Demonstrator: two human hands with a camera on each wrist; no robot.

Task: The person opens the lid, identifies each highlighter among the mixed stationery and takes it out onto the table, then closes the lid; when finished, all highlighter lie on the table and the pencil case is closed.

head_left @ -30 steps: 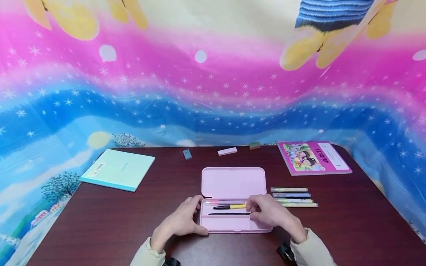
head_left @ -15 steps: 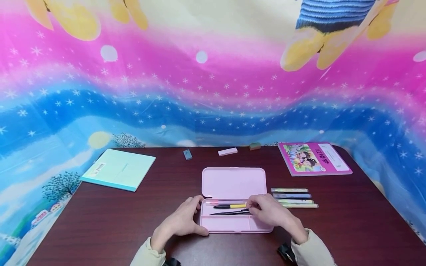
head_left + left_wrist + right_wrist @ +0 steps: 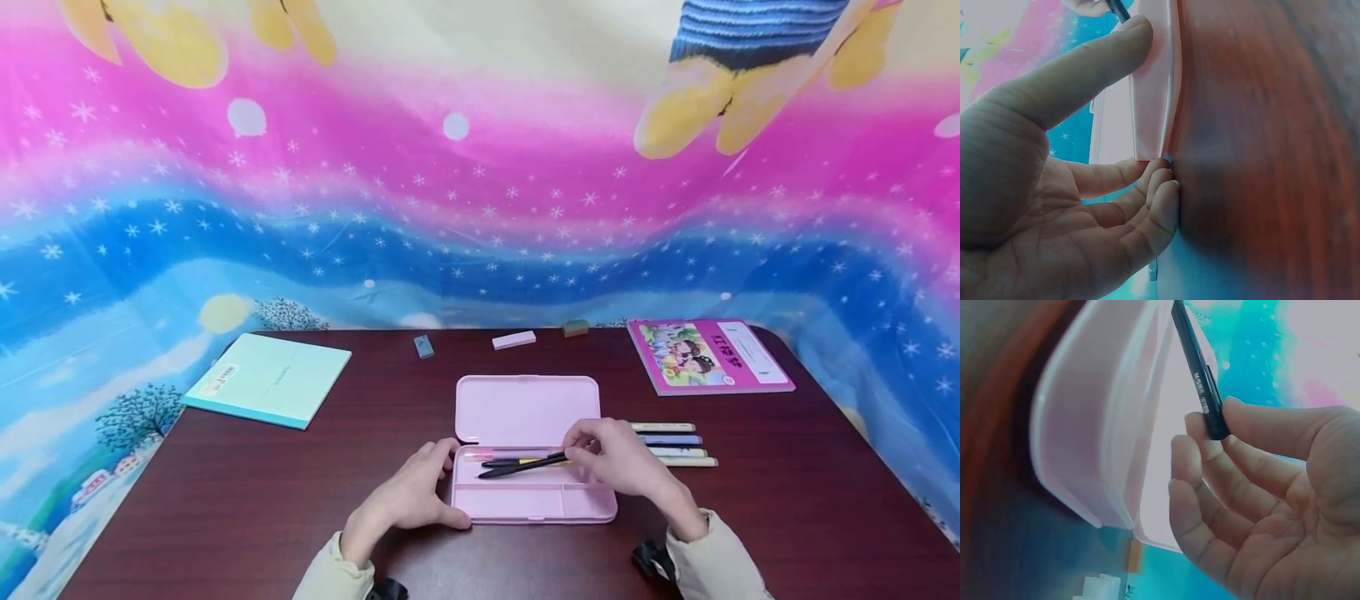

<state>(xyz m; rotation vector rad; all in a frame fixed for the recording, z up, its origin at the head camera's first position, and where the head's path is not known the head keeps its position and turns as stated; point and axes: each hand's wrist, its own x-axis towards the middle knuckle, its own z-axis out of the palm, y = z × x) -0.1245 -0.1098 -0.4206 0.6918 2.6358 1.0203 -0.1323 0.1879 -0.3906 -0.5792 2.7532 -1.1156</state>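
Note:
A pink pencil case (image 3: 510, 502) lies with its lid (image 3: 525, 408) swung up on the far side. My left hand (image 3: 408, 492) grips its left end; in the left wrist view the thumb (image 3: 1097, 62) lies on the case and the fingers curl against its end. Between thumb and fingertips my right hand (image 3: 615, 454) pinches the end of a black pen (image 3: 1200, 381), raised at a slant above the case with its tip pointing left. Beneath it in the long compartment lie a yellow-and-black pen (image 3: 491, 464) and a pinkish pen (image 3: 480, 454), both partly covered.
Several markers (image 3: 678, 440) lie side by side right of the case. Along the back edge are a blue eraser (image 3: 423, 347), a pink-white one (image 3: 513, 340) and a green-brown one (image 3: 575, 328). A mint notebook (image 3: 273, 379) lies left, a magenta book (image 3: 708, 358) right.
My right hand has lifted the black pen's right end out of the compartment, moving up and slightly right. My left hand has stayed at the case's left end.

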